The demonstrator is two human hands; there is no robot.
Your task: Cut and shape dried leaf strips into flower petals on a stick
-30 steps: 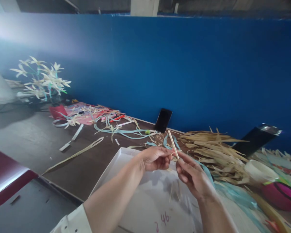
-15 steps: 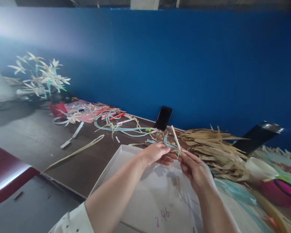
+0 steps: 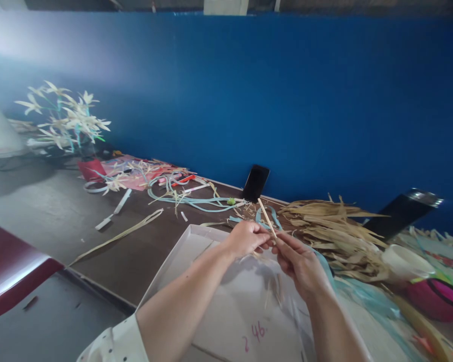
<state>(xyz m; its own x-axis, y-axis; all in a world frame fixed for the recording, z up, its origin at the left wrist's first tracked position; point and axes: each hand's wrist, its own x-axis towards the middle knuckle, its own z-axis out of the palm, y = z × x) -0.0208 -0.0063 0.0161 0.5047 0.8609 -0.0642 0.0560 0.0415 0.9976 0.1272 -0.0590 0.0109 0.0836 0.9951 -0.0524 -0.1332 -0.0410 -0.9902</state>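
Note:
Between my two hands a thin pale stick [image 3: 266, 217] points up and to the left. My right hand [image 3: 297, 259] pinches its lower end between thumb and fingers. My left hand [image 3: 248, 238] meets it from the other side, its fingertips closed at the same spot; whatever they grip there is too small to make out. Just behind the hands lie light-blue strips [image 3: 275, 217] on the dark table. Beneath both hands is a white shallow box lid [image 3: 226, 322] with "2.46" written in red and some thin dry fibres on it.
A black phone [image 3: 255, 182] leans on the blue wall. Dry husks [image 3: 335, 226] are piled at right, near a black flask [image 3: 403, 211], a white cup [image 3: 405, 261] and a pink pouch [image 3: 438, 299]. Coiled pale-blue cords [image 3: 196, 202] and white husk flowers [image 3: 77, 118] are at left.
My left hand has moved right and its fingers have closed in against my right hand. The stick's upper end has swung left. A blue strip near the fingertips now lies differently.

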